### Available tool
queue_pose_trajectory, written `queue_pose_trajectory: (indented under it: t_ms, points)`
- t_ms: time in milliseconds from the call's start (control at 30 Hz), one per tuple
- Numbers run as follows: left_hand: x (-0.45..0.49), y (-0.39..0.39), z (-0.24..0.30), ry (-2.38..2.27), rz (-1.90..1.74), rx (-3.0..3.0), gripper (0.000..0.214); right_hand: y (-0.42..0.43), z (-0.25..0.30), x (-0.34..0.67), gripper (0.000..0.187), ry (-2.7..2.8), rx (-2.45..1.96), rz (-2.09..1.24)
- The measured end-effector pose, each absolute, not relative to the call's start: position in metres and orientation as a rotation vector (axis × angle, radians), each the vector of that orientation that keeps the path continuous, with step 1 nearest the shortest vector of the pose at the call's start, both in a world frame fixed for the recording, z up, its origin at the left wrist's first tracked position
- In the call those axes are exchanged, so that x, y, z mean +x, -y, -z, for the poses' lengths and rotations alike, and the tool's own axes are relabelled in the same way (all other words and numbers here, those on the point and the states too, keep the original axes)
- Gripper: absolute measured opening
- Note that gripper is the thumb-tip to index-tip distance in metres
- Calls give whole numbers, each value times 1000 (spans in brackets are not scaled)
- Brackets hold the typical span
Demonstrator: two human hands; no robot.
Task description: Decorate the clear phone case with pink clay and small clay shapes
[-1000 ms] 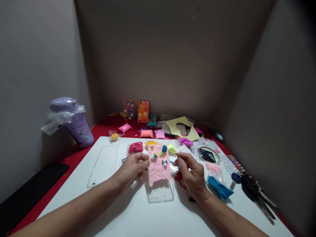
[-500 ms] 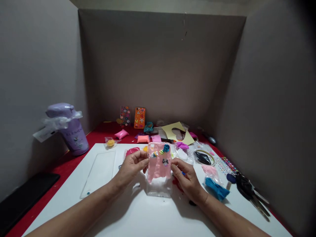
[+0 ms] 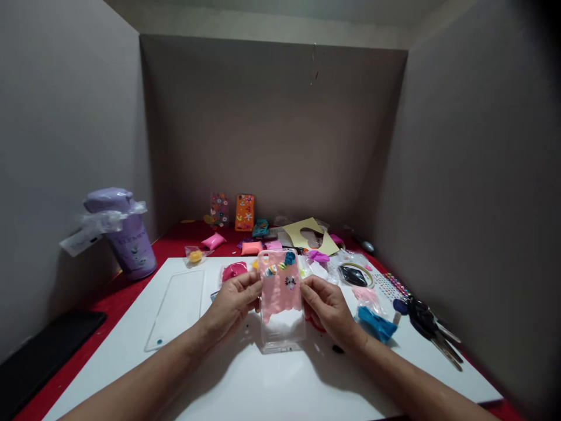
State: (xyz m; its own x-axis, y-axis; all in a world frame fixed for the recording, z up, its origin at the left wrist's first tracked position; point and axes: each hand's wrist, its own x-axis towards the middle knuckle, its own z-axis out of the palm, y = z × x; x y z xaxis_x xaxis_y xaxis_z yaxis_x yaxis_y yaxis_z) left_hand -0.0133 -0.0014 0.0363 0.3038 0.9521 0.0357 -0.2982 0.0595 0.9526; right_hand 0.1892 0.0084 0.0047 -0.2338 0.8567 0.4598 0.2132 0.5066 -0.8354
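Note:
Between my two hands a clear phone case (image 3: pixel 281 301) is held up, tilted toward me, above the white board. Pink clay covers its upper part, with a blue piece, a striped piece and a small face with dark marks stuck on; the lower part is bare and see-through. My left hand (image 3: pixel 239 297) pinches the left edge between thumb and fingers. At the right edge my right hand (image 3: pixel 326 303) grips it the same way. Behind my left hand lies a packet of dark pink clay (image 3: pixel 234 270). A blue clay packet (image 3: pixel 377 324) lies right of my right hand.
A clear rectangular tray-like case (image 3: pixel 177 310) lies on the white board (image 3: pixel 245 386) at left. Scissors (image 3: pixel 432 333) and rhinestone sheets (image 3: pixel 390 286) lie at right. A purple tumbler (image 3: pixel 131 240) stands at left. Decorated cases (image 3: pixel 245 212) and yellow cut paper (image 3: pixel 300 231) are at the back.
The view has shifted slightly, so most things appear a little further left and lower. Both hands still hold the phone case, which has tilted slightly.

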Motion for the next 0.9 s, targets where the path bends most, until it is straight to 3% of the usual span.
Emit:
queue_pose_trajectory:
  t_ms: [433, 667, 900]
  points:
    - [-15, 3, -36, -713, -1148, 1048, 28, 0, -36, 194, 35, 1947, -975, -476]
    - [-13, 4, -34, -711, -1194, 1055, 30, 8, -26, 184, 25, 1797, -979, -842]
    - [-8, 9, -31, -719, -1146, 1077, 24, 17, -29, 179, 25, 1508, -955, -1193]
